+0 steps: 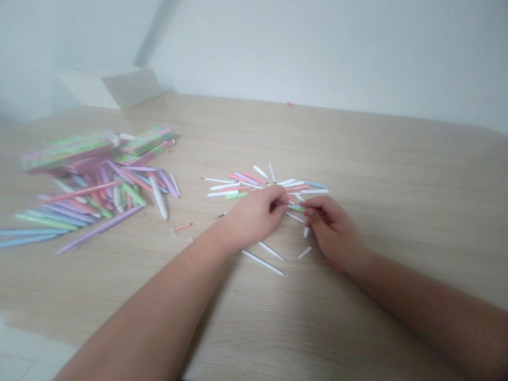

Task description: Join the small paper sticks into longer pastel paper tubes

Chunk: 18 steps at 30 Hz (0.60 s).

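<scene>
Fingers (310, 211) pinch slender greenish piece (296, 208) over wood-grain tabletop (309, 317).

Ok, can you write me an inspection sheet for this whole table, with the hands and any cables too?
Surface: light wood-grain table.
Things handled: short, slim, pale-green piece between both hands, too blurred to identify; slender white rods on the near side; slim white, coral and purple pen-like parts on the far side.
Clutter: heap of pastel, plastic-looking pens and pink-and-green boxes, at left.
Hands: bare left hand and bare right hand both pinch the piece.
Cables: nothing seen.
Surroundings: plain pale wall; folded white-and-grey panel, back left.
</scene>
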Each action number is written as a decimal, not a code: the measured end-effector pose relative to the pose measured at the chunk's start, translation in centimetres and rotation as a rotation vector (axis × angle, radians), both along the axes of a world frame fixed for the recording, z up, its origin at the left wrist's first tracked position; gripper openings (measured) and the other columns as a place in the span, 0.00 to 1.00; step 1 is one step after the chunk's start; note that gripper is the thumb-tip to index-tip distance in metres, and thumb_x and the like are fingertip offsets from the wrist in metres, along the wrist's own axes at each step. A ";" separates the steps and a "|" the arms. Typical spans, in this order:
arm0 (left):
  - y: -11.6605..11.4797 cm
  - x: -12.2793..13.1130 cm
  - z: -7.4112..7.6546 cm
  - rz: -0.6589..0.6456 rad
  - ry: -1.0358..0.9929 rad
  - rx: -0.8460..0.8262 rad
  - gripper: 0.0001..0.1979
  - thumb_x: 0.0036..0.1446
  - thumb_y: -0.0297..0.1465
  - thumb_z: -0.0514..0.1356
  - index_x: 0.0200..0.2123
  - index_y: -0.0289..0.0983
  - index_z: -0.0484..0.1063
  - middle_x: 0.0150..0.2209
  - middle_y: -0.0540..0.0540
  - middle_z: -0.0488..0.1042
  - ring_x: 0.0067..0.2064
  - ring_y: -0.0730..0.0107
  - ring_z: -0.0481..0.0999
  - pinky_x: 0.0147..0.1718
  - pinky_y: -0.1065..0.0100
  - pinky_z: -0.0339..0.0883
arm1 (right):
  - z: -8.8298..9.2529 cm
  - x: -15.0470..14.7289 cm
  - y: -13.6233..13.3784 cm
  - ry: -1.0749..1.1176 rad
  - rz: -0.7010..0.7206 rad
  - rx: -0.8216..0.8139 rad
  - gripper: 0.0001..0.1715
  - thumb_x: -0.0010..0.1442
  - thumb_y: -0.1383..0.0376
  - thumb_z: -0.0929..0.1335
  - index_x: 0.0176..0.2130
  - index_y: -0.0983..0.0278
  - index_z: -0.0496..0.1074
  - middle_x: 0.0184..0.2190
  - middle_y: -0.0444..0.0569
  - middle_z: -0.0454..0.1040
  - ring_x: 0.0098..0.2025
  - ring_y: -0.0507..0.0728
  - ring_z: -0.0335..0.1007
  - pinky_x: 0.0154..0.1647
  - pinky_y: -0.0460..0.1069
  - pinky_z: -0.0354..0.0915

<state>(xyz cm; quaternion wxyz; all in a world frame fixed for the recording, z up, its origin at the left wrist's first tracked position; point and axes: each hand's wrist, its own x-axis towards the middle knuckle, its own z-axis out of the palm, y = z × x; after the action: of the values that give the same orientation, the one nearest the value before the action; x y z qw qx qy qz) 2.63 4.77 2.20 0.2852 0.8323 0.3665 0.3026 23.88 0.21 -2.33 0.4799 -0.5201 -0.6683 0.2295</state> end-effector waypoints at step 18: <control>0.5 1.4 -1.6 -0.001 -0.301 -0.272 0.08 0.61 0.35 0.62 0.37 0.36 0.77 0.34 0.48 0.79 0.36 0.68 0.76 0.36 0.67 0.66 | 0.4 -0.6 0.4 0.271 0.041 -0.115 0.12 0.58 0.57 0.77 0.39 0.58 0.75 0.34 0.45 0.80 0.36 0.56 0.76 0.37 0.52 0.71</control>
<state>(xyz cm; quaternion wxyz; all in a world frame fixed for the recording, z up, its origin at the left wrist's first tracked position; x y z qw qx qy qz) 4.03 5.27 0.60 0.4467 0.7318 0.3568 0.3709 23.30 0.57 -1.91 0.5303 -0.4971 -0.5935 0.3456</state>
